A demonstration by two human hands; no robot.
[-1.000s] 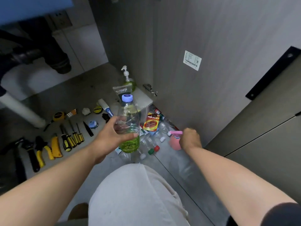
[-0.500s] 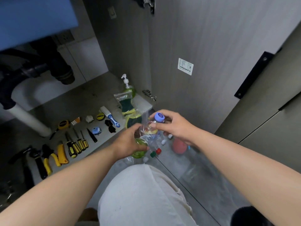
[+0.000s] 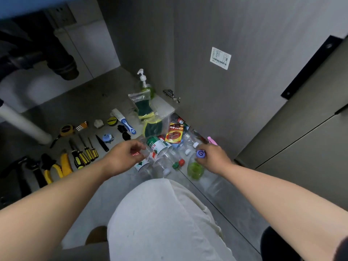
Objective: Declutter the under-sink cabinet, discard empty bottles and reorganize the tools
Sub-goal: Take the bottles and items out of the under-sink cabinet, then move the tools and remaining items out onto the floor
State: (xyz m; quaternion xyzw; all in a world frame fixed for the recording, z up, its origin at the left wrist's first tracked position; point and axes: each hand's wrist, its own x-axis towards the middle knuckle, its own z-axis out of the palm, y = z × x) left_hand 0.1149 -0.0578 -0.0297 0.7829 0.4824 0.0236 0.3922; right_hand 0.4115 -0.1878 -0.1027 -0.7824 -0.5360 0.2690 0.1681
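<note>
My right hand [image 3: 211, 158] grips the neck of a clear bottle [image 3: 195, 169] with a purple cap and a little green liquid, holding it low over the floor. My left hand [image 3: 124, 157] hovers with loosely curled, empty fingers beside a clear green-labelled bottle [image 3: 157, 146]. That bottle lies in a pile of several empty plastic bottles [image 3: 169, 162] on the floor in front of the cabinet. Rows of tools lie on the cabinet floor: screwdrivers [image 3: 84, 153], yellow-handled pliers [image 3: 50, 170], a tape measure [image 3: 66, 129].
A pump bottle [image 3: 145, 85] and a bag of sponges [image 3: 144, 108] stand at the cabinet's right edge. A red battery pack [image 3: 174, 133] and a pink sprayer [image 3: 212, 141] lie by the pile. The open door [image 3: 226, 81] rises right; drain pipes [image 3: 62, 65] hang left. My knee [image 3: 160, 213] is below.
The bottle passed from my left hand to my right, which carried it right and down beside the pile. My left hand let go and drew back to the left.
</note>
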